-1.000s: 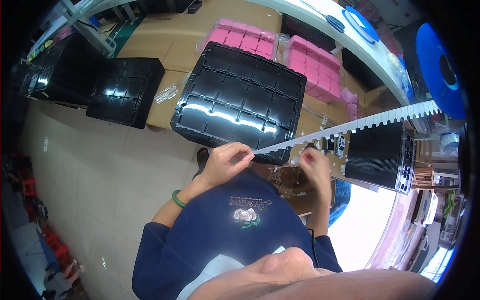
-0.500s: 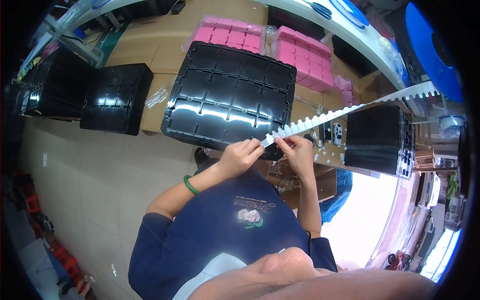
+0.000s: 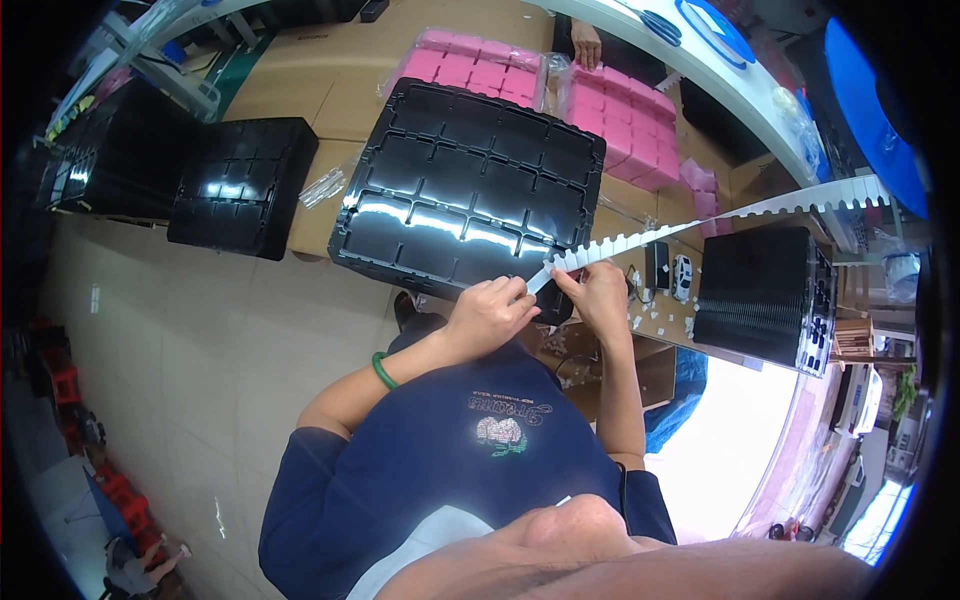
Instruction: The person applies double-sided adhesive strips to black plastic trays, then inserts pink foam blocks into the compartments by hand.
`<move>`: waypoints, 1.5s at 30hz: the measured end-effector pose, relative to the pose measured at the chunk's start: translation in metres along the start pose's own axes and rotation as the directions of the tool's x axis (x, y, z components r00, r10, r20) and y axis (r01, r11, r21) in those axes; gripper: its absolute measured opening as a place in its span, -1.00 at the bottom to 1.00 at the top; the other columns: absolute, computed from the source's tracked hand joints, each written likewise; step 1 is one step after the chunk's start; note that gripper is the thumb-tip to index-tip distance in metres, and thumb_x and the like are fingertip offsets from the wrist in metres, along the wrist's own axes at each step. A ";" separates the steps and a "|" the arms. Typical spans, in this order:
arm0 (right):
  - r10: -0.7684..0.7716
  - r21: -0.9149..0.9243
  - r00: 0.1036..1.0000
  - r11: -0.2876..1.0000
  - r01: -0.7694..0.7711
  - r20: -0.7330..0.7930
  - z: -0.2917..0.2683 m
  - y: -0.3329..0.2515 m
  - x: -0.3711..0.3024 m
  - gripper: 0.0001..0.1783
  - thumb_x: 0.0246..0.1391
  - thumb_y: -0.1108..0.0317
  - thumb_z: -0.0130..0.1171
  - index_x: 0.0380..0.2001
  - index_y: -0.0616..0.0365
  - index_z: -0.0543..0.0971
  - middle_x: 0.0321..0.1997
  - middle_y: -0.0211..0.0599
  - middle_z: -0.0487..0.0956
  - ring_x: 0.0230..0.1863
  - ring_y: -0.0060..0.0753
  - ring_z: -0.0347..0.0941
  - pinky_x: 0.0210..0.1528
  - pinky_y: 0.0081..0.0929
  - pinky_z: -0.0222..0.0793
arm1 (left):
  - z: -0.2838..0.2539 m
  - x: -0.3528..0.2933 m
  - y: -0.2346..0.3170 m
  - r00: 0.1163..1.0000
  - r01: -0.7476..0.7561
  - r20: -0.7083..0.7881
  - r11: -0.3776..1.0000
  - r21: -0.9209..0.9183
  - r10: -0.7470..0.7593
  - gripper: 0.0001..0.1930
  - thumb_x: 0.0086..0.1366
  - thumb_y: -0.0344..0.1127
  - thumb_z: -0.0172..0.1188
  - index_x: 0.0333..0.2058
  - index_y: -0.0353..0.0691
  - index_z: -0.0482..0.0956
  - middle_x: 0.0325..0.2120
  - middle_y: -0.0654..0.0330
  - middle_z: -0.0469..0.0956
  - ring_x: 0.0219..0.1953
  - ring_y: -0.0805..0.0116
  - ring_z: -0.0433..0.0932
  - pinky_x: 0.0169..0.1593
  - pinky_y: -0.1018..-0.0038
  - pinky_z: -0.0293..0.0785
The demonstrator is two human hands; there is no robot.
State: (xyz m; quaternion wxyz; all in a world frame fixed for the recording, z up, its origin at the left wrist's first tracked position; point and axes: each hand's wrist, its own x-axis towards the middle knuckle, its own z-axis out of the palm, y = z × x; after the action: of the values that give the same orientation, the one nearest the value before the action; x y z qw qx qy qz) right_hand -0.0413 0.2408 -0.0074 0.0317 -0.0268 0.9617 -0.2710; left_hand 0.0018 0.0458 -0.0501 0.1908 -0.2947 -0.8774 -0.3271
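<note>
My left hand [image 3: 490, 312] pinches the near end of a long white strip [image 3: 640, 239] with notched edges, just over the front edge of a stack of black plastic trays [image 3: 465, 185]. Close beside it, my right hand [image 3: 602, 300] holds the same strip between thumb and fingers. From my hands the strip runs up and right, twisting along its length, to a large blue reel [image 3: 862, 100]. A green bangle [image 3: 383, 371] circles my left wrist. Both hands are closed, and the strip's tip is partly hidden by my left fingers.
Pink foam blocks [image 3: 625, 120] stand behind the trays, with a co-worker's hand [image 3: 586, 45] touching them. More black trays [image 3: 240, 185] are at left, and a tall tray stack [image 3: 755, 290] at right. A small white toy car [image 3: 682, 277] lies among white scraps. Scissors [image 3: 660, 27] rest on the shelf.
A co-worker's hand has appeared at the pink foam blocks. My hands stay on the strip, which now shows a stronger twist near the reel. The whole view has shifted slightly.
</note>
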 end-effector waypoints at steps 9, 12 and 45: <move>0.065 0.474 0.927 0.845 -0.249 0.370 -0.035 -0.011 -0.007 -0.73 -0.08 0.32 0.48 -0.38 0.21 0.61 -0.47 -0.48 0.59 -0.47 -0.68 0.40 -0.42 -0.60 0.31 | -0.019 -0.004 0.007 0.980 -0.117 -0.176 0.982 -0.148 0.090 -0.87 -0.01 -0.36 0.45 -0.47 -0.17 0.66 -0.52 0.27 0.56 -0.55 0.34 0.54 -0.49 0.47 0.45; -0.068 0.534 0.940 0.836 -0.129 0.334 -0.027 0.004 -0.005 -0.66 -0.11 0.32 0.50 -0.32 0.22 0.57 -0.42 -0.42 0.59 -0.43 -0.66 0.43 -0.38 -0.57 0.35 | -0.024 -0.004 0.007 0.962 -0.182 -0.234 0.967 -0.175 0.139 -0.83 -0.04 -0.37 0.46 -0.43 -0.17 0.68 -0.52 0.27 0.57 -0.56 0.35 0.53 -0.49 0.49 0.45; 0.060 0.000 0.954 0.998 -0.063 0.295 -0.009 -0.007 -0.002 -0.55 -0.05 -0.01 0.26 -0.33 0.21 0.68 -0.38 -0.05 0.68 -0.29 -0.02 0.64 -0.12 -0.25 0.51 | -0.010 0.001 -0.004 0.996 -0.050 -0.079 0.996 -0.070 0.044 -0.74 0.10 -0.11 0.40 -0.38 -0.17 0.67 -0.42 0.25 0.50 -0.38 0.27 0.44 -0.31 0.38 0.29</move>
State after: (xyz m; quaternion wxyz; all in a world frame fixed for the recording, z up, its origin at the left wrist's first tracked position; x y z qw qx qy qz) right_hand -0.0396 0.2394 0.0044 0.1834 -0.0368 0.9453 -0.2673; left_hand 0.0000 0.0367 -0.0447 0.2213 -0.3091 -0.8499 -0.3650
